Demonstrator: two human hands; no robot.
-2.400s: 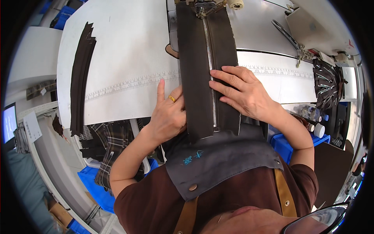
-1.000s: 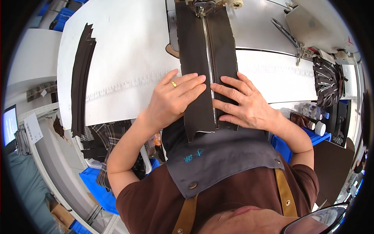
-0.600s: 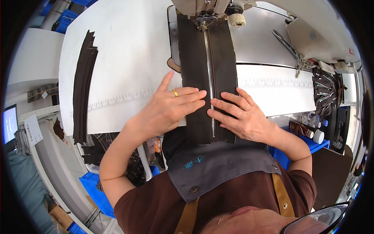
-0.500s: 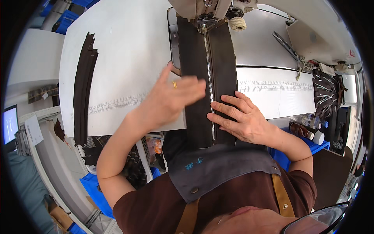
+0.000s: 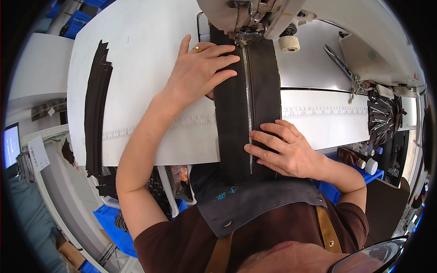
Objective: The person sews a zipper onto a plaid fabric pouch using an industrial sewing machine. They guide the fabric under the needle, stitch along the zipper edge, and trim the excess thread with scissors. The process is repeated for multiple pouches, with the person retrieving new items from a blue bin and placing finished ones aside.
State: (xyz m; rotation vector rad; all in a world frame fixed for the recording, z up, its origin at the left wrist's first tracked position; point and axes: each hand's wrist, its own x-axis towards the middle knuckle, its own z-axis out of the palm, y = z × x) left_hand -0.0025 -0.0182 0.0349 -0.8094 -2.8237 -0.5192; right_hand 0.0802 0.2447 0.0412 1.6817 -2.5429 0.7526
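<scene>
A long strip of dark brown material (image 5: 266, 77) runs away from me under the sewing machine head (image 5: 249, 34). Along its middle lies a silver metal zipper (image 5: 248, 104). My left hand (image 5: 200, 68), with a gold ring, rests on the strip's left side close to the presser foot, fingers spread and fingertips beside the zipper teeth. Nearer to me, my right hand (image 5: 289, 150) lies flat on the strip's right side, its fingers apart and reaching to the zipper. The strip's near end meets my grey apron (image 5: 264, 200).
A stack of dark strips (image 5: 96, 109) lies on the white table (image 5: 141, 77) at left, which has printed ruler markings. Scissors (image 5: 339, 63) lie right of the machine. Beyond them are bundled dark pieces with zippers (image 5: 382, 116). Bottles stand in a blue tray (image 5: 380, 175).
My left hand has swung forward from above the middle of the strip and come down near the presser foot. My right hand stays on the strip. The whole view has shifted slightly.
</scene>
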